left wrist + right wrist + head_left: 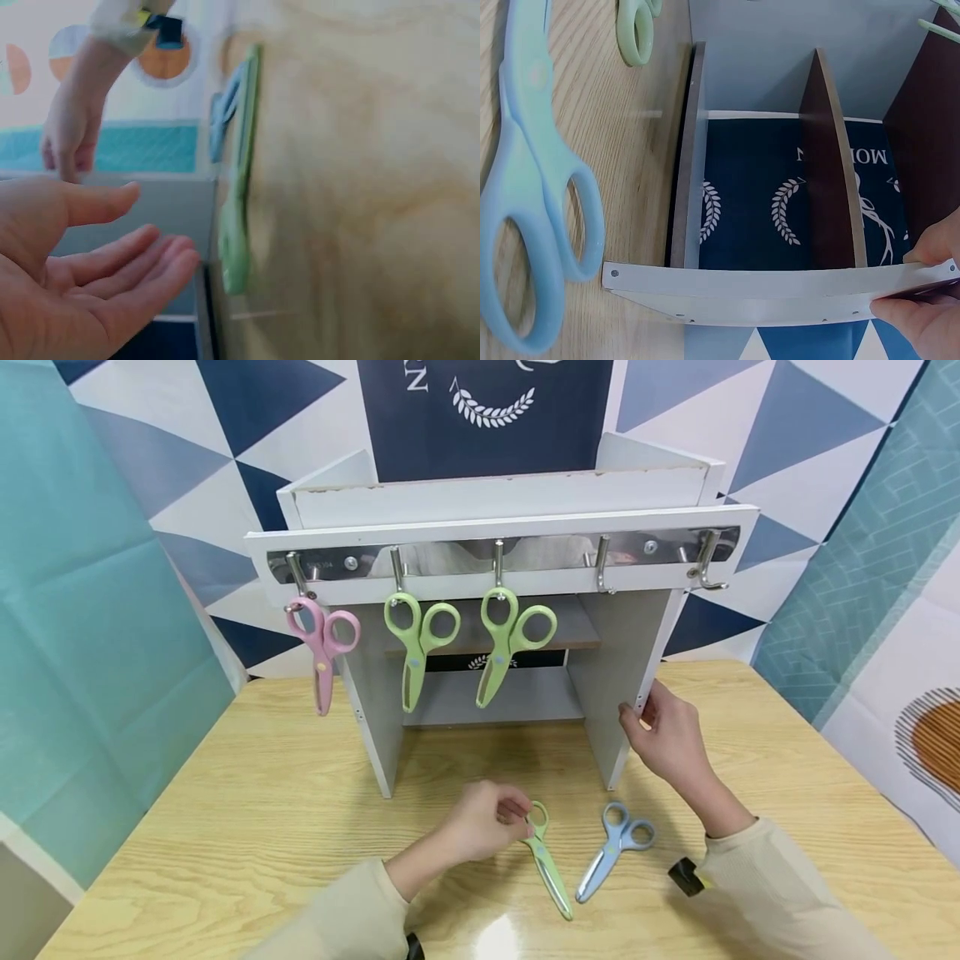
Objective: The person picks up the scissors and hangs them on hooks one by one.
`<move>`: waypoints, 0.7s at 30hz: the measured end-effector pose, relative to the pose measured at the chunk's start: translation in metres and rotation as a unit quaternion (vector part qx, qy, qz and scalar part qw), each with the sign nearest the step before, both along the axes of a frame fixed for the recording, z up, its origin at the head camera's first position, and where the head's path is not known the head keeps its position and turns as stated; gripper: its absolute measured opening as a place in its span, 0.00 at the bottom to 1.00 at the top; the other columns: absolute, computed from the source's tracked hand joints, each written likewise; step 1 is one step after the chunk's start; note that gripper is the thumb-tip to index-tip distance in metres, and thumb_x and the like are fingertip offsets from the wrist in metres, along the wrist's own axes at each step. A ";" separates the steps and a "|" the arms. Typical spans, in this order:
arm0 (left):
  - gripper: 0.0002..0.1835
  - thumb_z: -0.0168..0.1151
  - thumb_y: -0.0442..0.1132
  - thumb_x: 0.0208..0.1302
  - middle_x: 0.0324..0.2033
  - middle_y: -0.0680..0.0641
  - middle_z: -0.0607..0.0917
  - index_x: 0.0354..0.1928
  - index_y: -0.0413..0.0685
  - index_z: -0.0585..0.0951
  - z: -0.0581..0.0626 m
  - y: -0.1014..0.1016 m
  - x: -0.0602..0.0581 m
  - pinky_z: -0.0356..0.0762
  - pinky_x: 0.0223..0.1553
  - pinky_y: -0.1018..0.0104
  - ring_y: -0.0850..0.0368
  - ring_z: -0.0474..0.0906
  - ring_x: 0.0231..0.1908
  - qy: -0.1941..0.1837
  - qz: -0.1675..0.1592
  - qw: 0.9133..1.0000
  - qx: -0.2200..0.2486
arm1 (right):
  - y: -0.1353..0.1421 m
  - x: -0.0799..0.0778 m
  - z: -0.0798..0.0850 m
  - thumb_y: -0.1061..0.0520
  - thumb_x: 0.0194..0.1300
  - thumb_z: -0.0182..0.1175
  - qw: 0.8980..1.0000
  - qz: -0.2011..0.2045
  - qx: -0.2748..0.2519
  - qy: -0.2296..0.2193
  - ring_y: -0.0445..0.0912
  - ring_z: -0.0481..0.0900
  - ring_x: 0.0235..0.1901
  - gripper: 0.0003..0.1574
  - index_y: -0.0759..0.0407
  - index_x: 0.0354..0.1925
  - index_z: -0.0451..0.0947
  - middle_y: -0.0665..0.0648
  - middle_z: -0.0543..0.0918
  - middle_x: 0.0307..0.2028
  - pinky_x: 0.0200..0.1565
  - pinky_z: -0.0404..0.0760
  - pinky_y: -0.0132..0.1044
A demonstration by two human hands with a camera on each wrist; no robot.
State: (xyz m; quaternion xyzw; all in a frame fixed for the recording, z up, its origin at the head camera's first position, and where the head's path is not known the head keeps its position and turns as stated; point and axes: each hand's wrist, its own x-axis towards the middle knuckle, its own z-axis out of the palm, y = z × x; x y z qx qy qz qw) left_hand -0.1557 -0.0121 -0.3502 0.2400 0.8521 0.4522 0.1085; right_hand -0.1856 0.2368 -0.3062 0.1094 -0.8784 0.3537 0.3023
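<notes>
My left hand (483, 822), fingers slightly bent, hovers by the handles of light green scissors (549, 870) lying on the table. In the left wrist view its thumb and fingers are apart, with a gap to the green scissors (236, 217). Blue scissors (612, 843) lie just to their right. With my right hand (667, 735) I grip the front edge of the right side panel (654, 664) of a white shelf unit; in the right wrist view thumb and finger pinch that panel (765, 296) from both sides.
Pink scissors (322, 652) and two green pairs (415, 664) hang from the left three hooks of a metal strip (465, 560) on the unit's front rail. Two hooks on the right (602, 564) carry nothing. Wood-grain table (225, 827) surrounds the unit; patterned sheets stand behind.
</notes>
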 end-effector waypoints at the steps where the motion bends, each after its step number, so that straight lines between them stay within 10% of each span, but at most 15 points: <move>1: 0.13 0.69 0.33 0.55 0.36 0.43 0.86 0.42 0.35 0.82 -0.001 0.001 0.002 0.79 0.39 0.73 0.54 0.82 0.38 -0.003 -0.006 1.000 -0.016 | 0.000 0.000 0.000 0.68 0.60 0.54 1.000 0.000 0.000 0.001 0.65 0.85 0.39 0.15 0.76 0.45 0.74 0.74 0.84 0.35 0.42 0.82 0.58; 14: 0.24 0.71 0.42 0.56 0.54 0.40 0.78 0.51 0.36 0.80 -0.013 0.018 0.001 0.74 0.36 0.73 0.54 0.75 0.45 0.059 -0.030 0.984 -0.167 | 0.001 -0.001 -0.001 0.68 0.61 0.54 1.000 0.001 -0.005 -0.010 0.66 0.84 0.41 0.16 0.76 0.47 0.74 0.75 0.84 0.38 0.44 0.81 0.58; 21: 0.27 0.71 0.53 0.53 0.59 0.35 0.77 0.50 0.43 0.78 -0.018 0.032 -0.003 0.77 0.58 0.55 0.43 0.69 0.65 0.111 0.002 0.963 -0.246 | 0.001 -0.001 -0.002 0.67 0.61 0.55 1.000 -0.004 -0.001 -0.008 0.63 0.85 0.39 0.15 0.75 0.46 0.74 0.73 0.85 0.35 0.43 0.82 0.58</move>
